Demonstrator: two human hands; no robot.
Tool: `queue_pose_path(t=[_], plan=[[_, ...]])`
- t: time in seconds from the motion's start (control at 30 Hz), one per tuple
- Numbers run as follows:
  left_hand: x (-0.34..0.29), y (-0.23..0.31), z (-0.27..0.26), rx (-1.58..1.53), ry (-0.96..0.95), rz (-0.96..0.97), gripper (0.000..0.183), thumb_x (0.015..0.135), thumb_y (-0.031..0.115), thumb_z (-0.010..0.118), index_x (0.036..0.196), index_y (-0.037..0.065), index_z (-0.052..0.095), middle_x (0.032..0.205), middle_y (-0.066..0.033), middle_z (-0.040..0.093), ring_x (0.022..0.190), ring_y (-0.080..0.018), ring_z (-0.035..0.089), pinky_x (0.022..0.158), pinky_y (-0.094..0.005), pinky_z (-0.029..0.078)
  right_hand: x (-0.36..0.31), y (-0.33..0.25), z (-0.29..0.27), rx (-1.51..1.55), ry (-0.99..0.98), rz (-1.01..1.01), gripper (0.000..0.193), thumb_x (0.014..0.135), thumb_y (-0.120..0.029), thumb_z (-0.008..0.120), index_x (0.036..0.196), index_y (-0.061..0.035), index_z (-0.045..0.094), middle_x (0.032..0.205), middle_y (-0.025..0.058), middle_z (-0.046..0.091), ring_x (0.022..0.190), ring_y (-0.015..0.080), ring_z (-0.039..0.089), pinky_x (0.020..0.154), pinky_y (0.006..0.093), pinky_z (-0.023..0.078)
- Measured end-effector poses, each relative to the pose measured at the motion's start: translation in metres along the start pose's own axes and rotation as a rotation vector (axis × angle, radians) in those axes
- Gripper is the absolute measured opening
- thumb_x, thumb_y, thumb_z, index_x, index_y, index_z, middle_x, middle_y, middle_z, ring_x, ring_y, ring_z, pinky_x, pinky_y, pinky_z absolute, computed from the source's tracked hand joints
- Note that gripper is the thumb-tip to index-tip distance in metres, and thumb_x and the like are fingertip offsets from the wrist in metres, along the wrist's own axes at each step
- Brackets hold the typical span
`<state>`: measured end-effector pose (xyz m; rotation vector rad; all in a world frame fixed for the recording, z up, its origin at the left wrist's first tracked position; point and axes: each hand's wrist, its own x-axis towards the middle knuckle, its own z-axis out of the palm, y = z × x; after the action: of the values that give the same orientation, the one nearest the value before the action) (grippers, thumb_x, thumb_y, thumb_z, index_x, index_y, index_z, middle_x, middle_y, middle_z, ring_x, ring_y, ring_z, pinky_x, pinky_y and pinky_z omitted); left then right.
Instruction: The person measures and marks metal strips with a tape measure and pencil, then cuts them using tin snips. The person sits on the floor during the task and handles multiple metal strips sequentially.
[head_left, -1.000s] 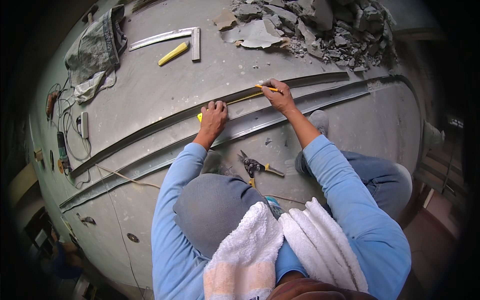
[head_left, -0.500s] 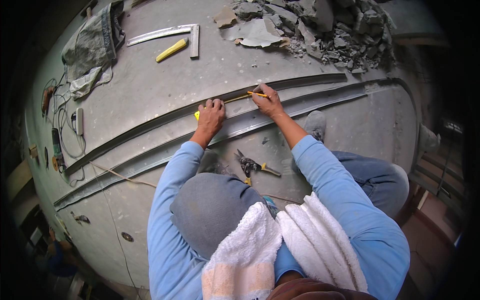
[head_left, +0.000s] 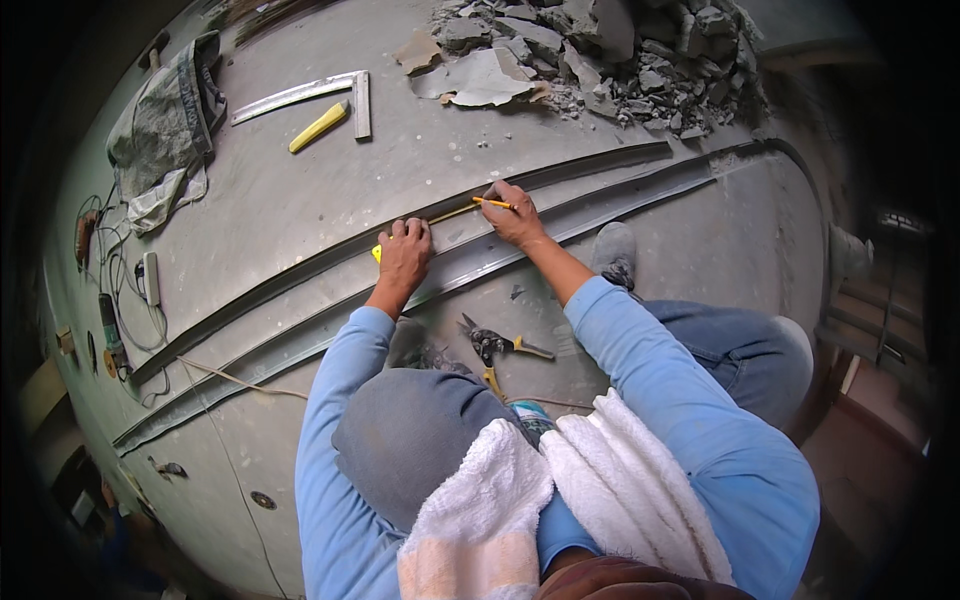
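Observation:
My left hand [head_left: 404,258] is closed on a yellow tape measure [head_left: 377,253], pressed against the far one of two long grey metal channels [head_left: 590,168]. Its thin yellow blade [head_left: 452,215] runs out along that channel toward my right hand [head_left: 515,218]. Between the right thumb and fingers is a yellow-orange pencil [head_left: 494,203], its tip at the blade's end. The nearer metal channel [head_left: 630,205] passes beneath both wrists. Tin snips [head_left: 490,345] with yellow-and-black handles lie spread on the floor between my forearms.
A metal square [head_left: 362,105] and a yellow-handled tool [head_left: 320,126] lie beyond the channels. Broken rubble [head_left: 600,60] is heaped at the far right. To the left are a crumpled sack [head_left: 165,130], an angle grinder [head_left: 110,330], a white power strip [head_left: 151,278] and loose cables.
The whole view has shifted slightly, sliding the scene leftward. Both hands keep their places along the channel, with tape measure and pencil still held.

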<state>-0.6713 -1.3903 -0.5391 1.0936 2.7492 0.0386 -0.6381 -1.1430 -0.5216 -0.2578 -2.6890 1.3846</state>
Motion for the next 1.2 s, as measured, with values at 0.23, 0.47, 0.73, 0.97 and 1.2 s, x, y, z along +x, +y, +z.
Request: queue_pose_path(t=[0.23, 0.47, 0.73, 0.97, 1.2], plan=[[0.000, -0.001, 0.001, 0.009, 0.011, 0.013, 0.058, 0.076, 0.015, 0.072, 0.132, 0.009, 0.058, 0.120, -0.0069, 0.057, 0.111, -0.0279, 0.054, 0.080, -0.0467, 0.047, -0.001, 0.010, 0.011, -0.154, 0.024, -0.022, 0.016, 0.085, -0.018, 0.069, 0.085, -0.0050, 0.061, 0.083, 0.0151, 0.063, 0.080, 0.0381, 0.060, 0.074, 0.0463, 0.050], [-0.015, 0.011, -0.029, -0.233, -0.131, 0.068, 0.054, 0.080, 0.018, 0.065, 0.133, 0.008, 0.060, 0.115, -0.0121, 0.059, 0.106, -0.0345, 0.056, 0.080, -0.0479, 0.050, -0.004, 0.005, 0.014, -0.097, 0.072, 0.046, 0.022, 0.081, -0.029, 0.064, 0.085, -0.0075, 0.061, 0.082, 0.0179, 0.068, 0.085, 0.0425, 0.063, 0.078, 0.0502, 0.052], [-0.078, 0.048, -0.043, -0.687, -0.108, -0.029, 0.051, 0.077, 0.012, 0.064, 0.128, 0.005, 0.066, 0.107, -0.0176, 0.059, 0.100, -0.0388, 0.057, 0.088, -0.0455, 0.050, 0.030, 0.005, -0.024, -0.230, 0.224, 0.293, 0.021, 0.085, -0.026, 0.054, 0.085, -0.0068, 0.062, 0.086, 0.0214, 0.069, 0.090, 0.0452, 0.066, 0.077, 0.0518, 0.054], [-0.104, 0.056, -0.048, -0.887, -0.083, -0.127, 0.053, 0.076, 0.008, 0.060, 0.128, 0.004, 0.064, 0.103, -0.0201, 0.058, 0.099, -0.0389, 0.059, 0.089, -0.0439, 0.048, -0.001, 0.090, -0.092, -0.114, 0.176, 0.713, 0.015, 0.086, -0.015, 0.060, 0.083, -0.0016, 0.065, 0.086, 0.0173, 0.071, 0.072, 0.0320, 0.069, 0.064, 0.0427, 0.055], [-0.153, 0.063, -0.019, -0.703, 0.150, -0.119, 0.061, 0.072, 0.011, 0.067, 0.133, 0.006, 0.062, 0.108, -0.0212, 0.060, 0.098, -0.0401, 0.056, 0.089, -0.0460, 0.047, -0.059, 0.114, -0.038, 0.304, 0.295, 1.031, 0.028, 0.084, -0.026, 0.062, 0.098, -0.0014, 0.064, 0.080, 0.0161, 0.070, 0.051, 0.0246, 0.066, 0.046, 0.0384, 0.052]])
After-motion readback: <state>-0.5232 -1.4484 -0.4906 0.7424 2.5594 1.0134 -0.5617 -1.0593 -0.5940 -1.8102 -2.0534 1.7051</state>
